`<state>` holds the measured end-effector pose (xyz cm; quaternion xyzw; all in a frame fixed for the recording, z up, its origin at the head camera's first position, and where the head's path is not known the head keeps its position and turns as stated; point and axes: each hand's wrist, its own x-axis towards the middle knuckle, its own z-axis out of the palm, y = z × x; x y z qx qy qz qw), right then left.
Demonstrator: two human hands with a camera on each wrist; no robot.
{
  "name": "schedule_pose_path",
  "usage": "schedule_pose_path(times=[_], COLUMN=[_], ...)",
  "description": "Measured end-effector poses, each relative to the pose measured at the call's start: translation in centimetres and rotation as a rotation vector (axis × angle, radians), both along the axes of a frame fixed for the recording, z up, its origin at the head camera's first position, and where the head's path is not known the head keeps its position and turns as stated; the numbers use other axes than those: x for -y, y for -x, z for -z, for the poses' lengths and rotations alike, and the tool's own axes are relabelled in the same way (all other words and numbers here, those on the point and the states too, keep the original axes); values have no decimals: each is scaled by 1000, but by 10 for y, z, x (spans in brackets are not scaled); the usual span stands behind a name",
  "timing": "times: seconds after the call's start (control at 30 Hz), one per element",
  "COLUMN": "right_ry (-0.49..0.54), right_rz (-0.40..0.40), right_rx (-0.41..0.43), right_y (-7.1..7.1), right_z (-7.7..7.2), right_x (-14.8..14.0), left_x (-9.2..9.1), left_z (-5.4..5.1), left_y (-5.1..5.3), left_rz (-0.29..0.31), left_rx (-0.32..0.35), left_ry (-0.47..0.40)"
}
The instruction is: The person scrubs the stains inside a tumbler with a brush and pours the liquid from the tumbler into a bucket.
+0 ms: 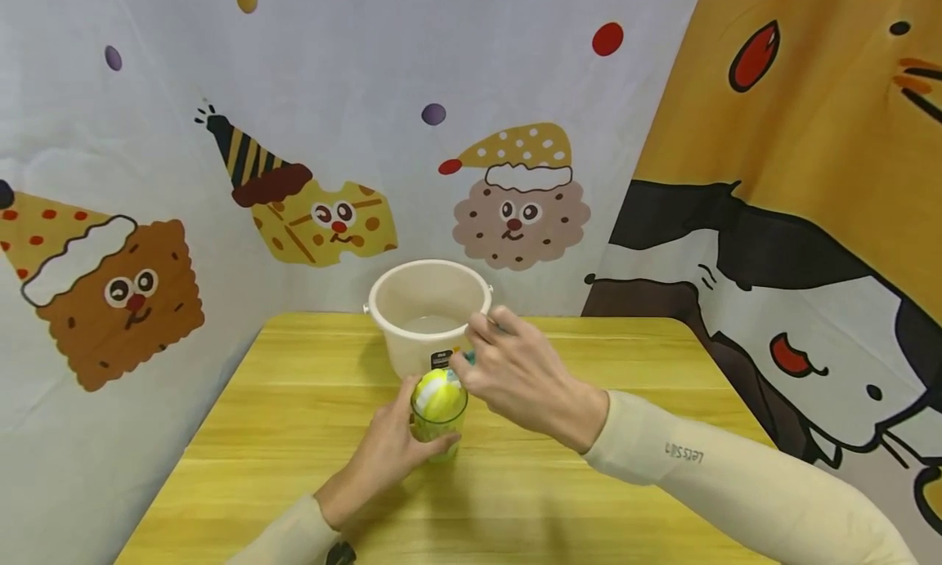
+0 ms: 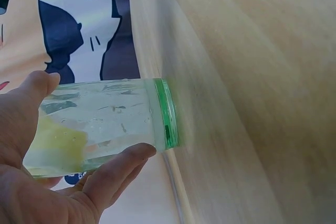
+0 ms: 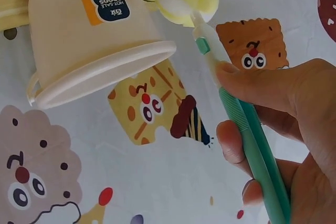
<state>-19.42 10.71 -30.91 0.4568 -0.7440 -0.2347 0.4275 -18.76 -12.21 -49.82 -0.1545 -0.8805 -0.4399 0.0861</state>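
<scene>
A clear green-tinted glass (image 1: 438,436) stands upright near the middle of the table, its green base (image 2: 167,114) close to or on the tabletop. My left hand (image 1: 384,446) holds it, with fingers and thumb round its sides. In my right hand (image 1: 518,377) is a bottle brush with a green and white handle (image 3: 242,121), gripped between thumb and fingers. The brush's yellow and white sponge head (image 1: 439,397) sits in the glass's mouth, partly inside. Through the glass wall, the yellow sponge (image 2: 63,142) shows in the left wrist view, along with droplets.
Just behind the glass stands a cream bucket (image 1: 401,344) with a dark label. Its inside bottom looks pale. The yellow wood-grain table (image 1: 294,410) ends at a hanging cloth (image 1: 346,58) printed with cartoon biscuits and cheese. Another cartoon-printed cloth (image 1: 802,246) hangs at the right.
</scene>
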Motion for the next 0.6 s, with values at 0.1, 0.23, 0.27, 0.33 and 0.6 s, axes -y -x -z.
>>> schedule_pose_path(times=[0.1, 0.23, 0.27, 0.33, 0.6], right_ry=[-20, -44, -50, -60, -100], right_rz=[2, -1, 0, 2, -14], right_rx=[-26, -44, -43, -39, -59], right_y=[0, 1, 1, 1, 1], right_z=[-2, -4, -5, -6, -9], right_x=[2, 4, 5, 5, 7], left_x=[-1, 0, 0, -1, -2], left_z=[-1, -2, -2, -2, -1], left_y=[0, 0, 0, 0, -1], left_rz=[1, -6, -7, -7, -7], left_rx=[0, -9, -10, -12, -7], left_ry=[-1, 2, 4, 7, 8])
